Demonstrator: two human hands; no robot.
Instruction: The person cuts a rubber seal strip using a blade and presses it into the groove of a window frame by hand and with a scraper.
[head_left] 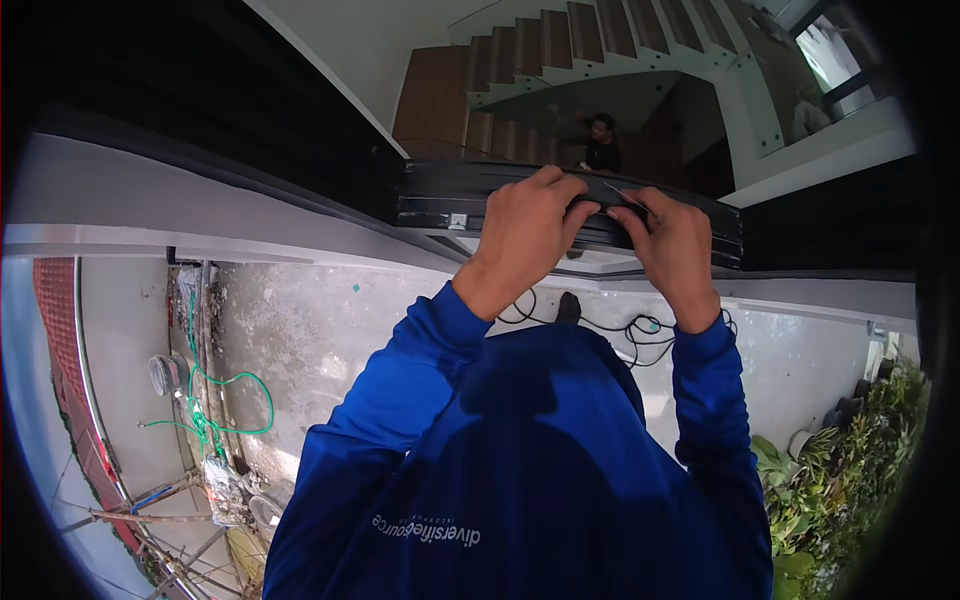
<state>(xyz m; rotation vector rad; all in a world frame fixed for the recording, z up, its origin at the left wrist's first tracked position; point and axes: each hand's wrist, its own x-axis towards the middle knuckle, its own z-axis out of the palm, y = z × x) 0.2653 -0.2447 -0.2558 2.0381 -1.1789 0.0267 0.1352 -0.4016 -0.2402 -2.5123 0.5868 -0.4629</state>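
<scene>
A black window frame (440,190) with long grooves runs across in front of me. Over its middle, my left hand (530,225) is closed, fingers curled on the rail and thumb pressed toward them; whatever it pinches is hidden. Close beside it, my right hand (675,240) is closed too. A thin, pointed, blade-like piece (622,196) sticks out from the right fingers toward the left hand. Both thumbs nearly meet above the grooves. A small pale metal fitting (458,221) sits on the frame left of my left hand.
Beyond the frame are a staircase (560,40) and another person (602,145) lower down. On the concrete floor (300,330) below lie a black cable (650,340) and a green hose (262,385). Plants (850,460) grow at right; poles (150,515) stand at lower left.
</scene>
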